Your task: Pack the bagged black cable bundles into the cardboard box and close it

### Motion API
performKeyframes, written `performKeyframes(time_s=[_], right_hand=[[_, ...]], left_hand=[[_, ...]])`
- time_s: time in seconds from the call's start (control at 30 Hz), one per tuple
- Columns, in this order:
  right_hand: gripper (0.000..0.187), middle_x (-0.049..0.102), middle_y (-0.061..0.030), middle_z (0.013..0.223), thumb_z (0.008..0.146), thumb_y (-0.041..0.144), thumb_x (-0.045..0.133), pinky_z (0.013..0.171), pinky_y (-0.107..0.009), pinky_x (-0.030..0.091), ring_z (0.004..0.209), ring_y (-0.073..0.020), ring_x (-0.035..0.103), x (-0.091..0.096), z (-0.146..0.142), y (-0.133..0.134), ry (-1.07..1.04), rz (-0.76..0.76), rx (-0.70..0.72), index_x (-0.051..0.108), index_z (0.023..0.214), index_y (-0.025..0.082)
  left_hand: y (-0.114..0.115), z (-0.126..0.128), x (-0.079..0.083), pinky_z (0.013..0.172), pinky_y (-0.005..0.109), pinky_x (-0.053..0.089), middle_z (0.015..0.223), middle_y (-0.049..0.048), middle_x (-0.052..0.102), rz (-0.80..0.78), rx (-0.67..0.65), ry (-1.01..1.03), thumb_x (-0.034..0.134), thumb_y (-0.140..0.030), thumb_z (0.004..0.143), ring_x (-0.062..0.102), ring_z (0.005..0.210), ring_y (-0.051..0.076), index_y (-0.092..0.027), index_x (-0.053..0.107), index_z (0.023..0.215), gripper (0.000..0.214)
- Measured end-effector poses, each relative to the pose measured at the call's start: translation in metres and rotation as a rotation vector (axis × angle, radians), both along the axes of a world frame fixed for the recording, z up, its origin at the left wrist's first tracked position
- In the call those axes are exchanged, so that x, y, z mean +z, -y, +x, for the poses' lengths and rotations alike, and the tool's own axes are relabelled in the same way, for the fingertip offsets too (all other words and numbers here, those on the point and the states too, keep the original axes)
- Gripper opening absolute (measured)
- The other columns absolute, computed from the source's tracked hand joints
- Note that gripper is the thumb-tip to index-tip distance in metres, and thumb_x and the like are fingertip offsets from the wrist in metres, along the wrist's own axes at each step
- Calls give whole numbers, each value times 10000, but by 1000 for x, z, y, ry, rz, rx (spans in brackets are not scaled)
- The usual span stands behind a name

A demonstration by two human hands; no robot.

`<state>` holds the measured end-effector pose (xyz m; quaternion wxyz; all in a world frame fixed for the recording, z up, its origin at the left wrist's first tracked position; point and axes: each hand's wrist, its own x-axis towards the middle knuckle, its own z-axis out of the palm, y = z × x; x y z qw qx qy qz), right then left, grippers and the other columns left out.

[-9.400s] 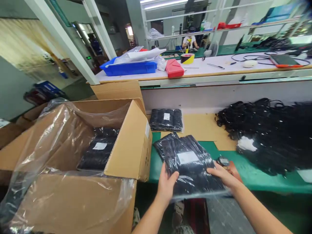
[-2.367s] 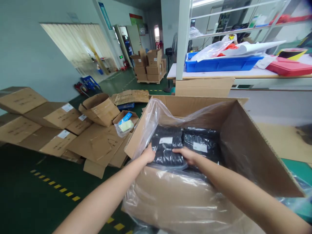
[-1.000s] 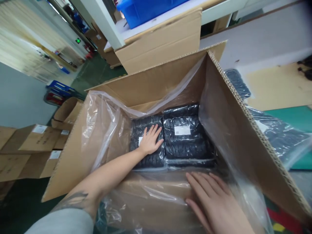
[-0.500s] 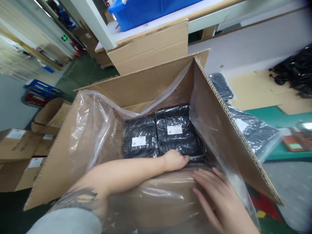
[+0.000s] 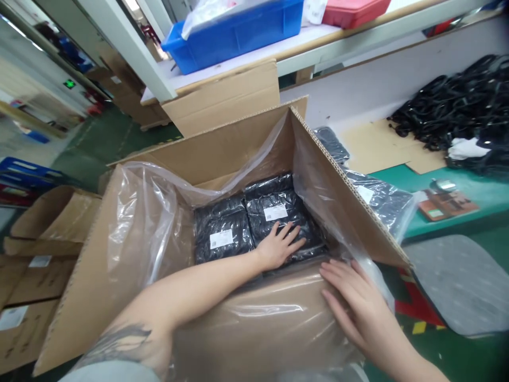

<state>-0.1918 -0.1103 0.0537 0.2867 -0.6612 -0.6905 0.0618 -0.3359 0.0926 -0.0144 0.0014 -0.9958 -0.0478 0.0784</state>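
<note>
A large cardboard box [image 5: 222, 135] stands in front of me with its top open and a clear plastic liner [image 5: 139, 212] inside. Two black items in clear bags with white labels lie side by side at the bottom: a left package [image 5: 222, 217] and a right package [image 5: 274, 199]. My left hand [image 5: 279, 246] reaches into the box and rests on the right package, fingers spread. Over the near wall, my right hand [image 5: 353, 289] lies on the liner with its fingers stretched out, holding nothing. Beneath my left forearm the lower part of the packages is hidden.
To the right, more bagged packages [image 5: 376, 196] lie on a green worktop [image 5: 397, 172], near a pile of black cables [image 5: 449, 101]. A blue bin [image 5: 238, 45] and a red case [image 5: 353, 10] sit on the shelf. Cardboard cartons [image 5: 35, 286] are at left; a grey stool seat [image 5: 457, 281] is at right.
My left hand has gone from closed fingers at the near edge of the right package to spread fingers flat on it. My right hand stays on the liner. The view has shifted right.
</note>
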Motion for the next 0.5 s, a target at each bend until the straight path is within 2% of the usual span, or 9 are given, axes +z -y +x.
performKeyframes(time_s=[0.2, 0.33, 0.5], right_hand=[[327, 629, -121, 1210, 905, 210, 506, 1044, -526, 391, 1185, -268, 552, -1, -7, -1, -23, 36, -70, 546, 1227, 176], [309, 642, -120, 1184, 904, 199, 493, 1025, -511, 412, 1153, -264, 576, 0, -12, -4, -42, 80, -103, 561, 1204, 179], [290, 645, -113, 1172, 901, 174, 497, 1037, -525, 385, 1153, -261, 570, -6, -16, -5, -63, 124, -129, 552, 1186, 176]], left_hand=[[8, 6, -3, 1068, 623, 241, 1528, 154, 266, 65, 44, 16, 403, -223, 930, 227, 1386, 405, -213, 344, 1451, 524], [8, 8, -4, 1080, 624, 229, 1533, 159, 247, 68, 45, 31, 421, -217, 923, 199, 1399, 400, -227, 317, 1461, 548], [20, 2, -4, 1050, 631, 291, 1528, 205, 226, -18, -22, 48, 336, -299, 970, 179, 1396, 423, -143, 301, 1461, 517]])
